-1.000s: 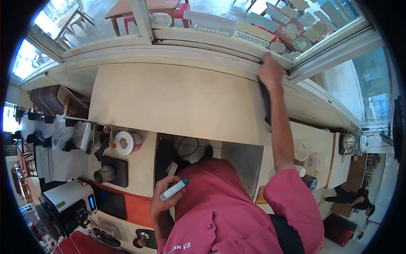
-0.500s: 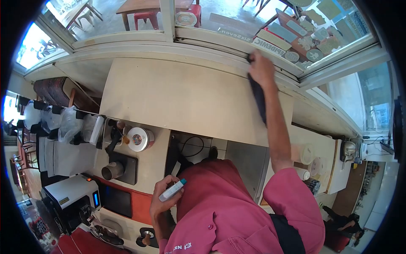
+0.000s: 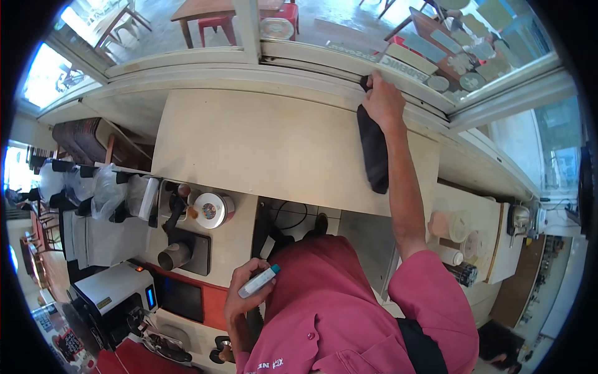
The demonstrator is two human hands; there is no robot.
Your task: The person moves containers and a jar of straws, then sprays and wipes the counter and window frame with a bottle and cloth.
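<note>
My right hand (image 3: 384,101) is closed round one end of a dark cloth (image 3: 374,153) at the window track (image 3: 349,78), beyond the far edge of the pale countertop (image 3: 261,143). The rest of the cloth hangs down over the countertop beside my forearm. Low in front of my body, my left hand (image 3: 249,293) holds a small clear bottle (image 3: 257,283) with a teal cap, which points up and to the right.
Left of me are a round tin (image 3: 210,210), a metal cup (image 3: 174,256) on a black scale (image 3: 200,249) and a white machine (image 3: 112,285). At the right, tubs (image 3: 460,225) stand on a side counter. Window frames (image 3: 250,31) border the far side.
The dark cloth has swung left and spread wider below my right hand, which has shifted slightly left. My left hand keeps its hold on the bottle. The view has shifted slightly.
</note>
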